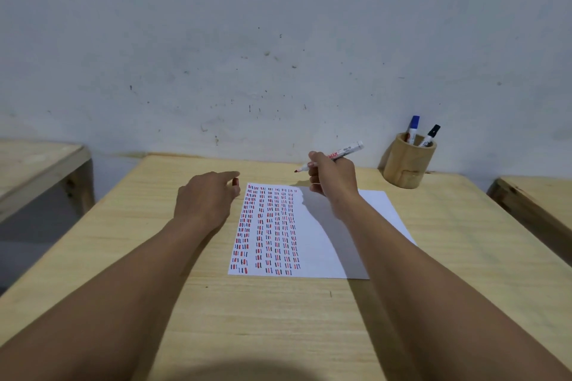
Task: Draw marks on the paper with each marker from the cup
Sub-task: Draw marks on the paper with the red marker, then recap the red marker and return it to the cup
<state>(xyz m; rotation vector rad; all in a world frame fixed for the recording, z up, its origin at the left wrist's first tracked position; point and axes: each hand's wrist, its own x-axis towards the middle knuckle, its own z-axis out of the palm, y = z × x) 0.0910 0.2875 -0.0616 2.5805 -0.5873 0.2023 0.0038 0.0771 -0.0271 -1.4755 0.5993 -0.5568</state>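
Two hands — right hand (332, 175) gripping one red marker (337, 155), left hand (205, 199) pinching its cap (236, 181) — two markers (421, 132) in cup (408, 165).

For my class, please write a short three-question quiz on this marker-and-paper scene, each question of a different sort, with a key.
1. True or false: the uncapped red marker in the right hand has its tip pressed onto the white paper sheet.
2. How many capped markers stand in the round wooden cup? A) one B) two C) three
3. Fill in: the small red cap sits at the fingertips of the ___ hand.

Key
1. False: the tip is in the air above the sheet's far edge.
2. B: the blue-capped marker and the black-capped marker.
3. Left: the left hand, beside the sheet's far left corner.
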